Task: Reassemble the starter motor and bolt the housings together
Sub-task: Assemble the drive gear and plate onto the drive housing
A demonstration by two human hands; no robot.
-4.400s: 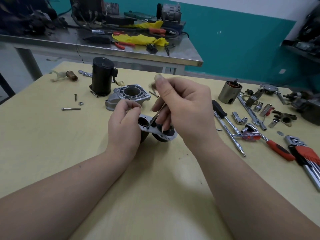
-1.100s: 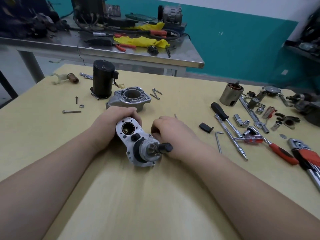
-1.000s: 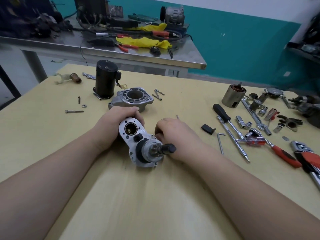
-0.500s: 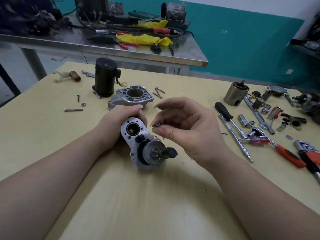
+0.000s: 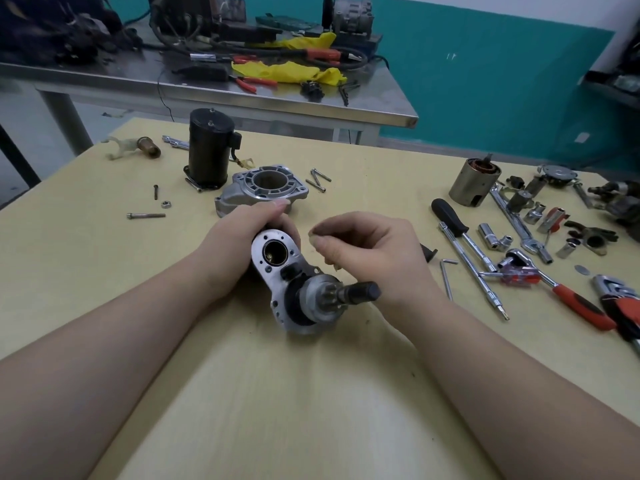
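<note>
change since half a second ago: the right hand has dropped lower and nearer the housing, with thumb and forefinger now pressed closer together; the left hand and the housing have kept their place.
change since a second ago: the right hand then lay knuckles-down on the table beside the shaft; it is now raised off the wood.
starter housing: the silver drive housing lies on the yellow table at centre, its flat face with the round brass-lined bore turned up toward the camera, and the pinion gear with its dark shaft pointing right.
left hand grip: fingers curled round the far end of the housing, holding it steady.
right hand grip: thumb and forefinger pinched narrow just right of the bore; something small seems to sit between them, but blur hides what it is.
second housing: the grey nose housing sits just behind the left hand, open ring upward.
other parts: the black cylindrical body stands upright behind it; two bolts lie just right of the nose housing; a long bolt, a nut and a short screw lie to the left.
tools: a black-handled screwdriver, sockets and a red-handled ratchet are spread at right.
hidden: the underside of the drive housing and the left fingertips behind it; the tools at far right are cut by the frame edge.
</note>
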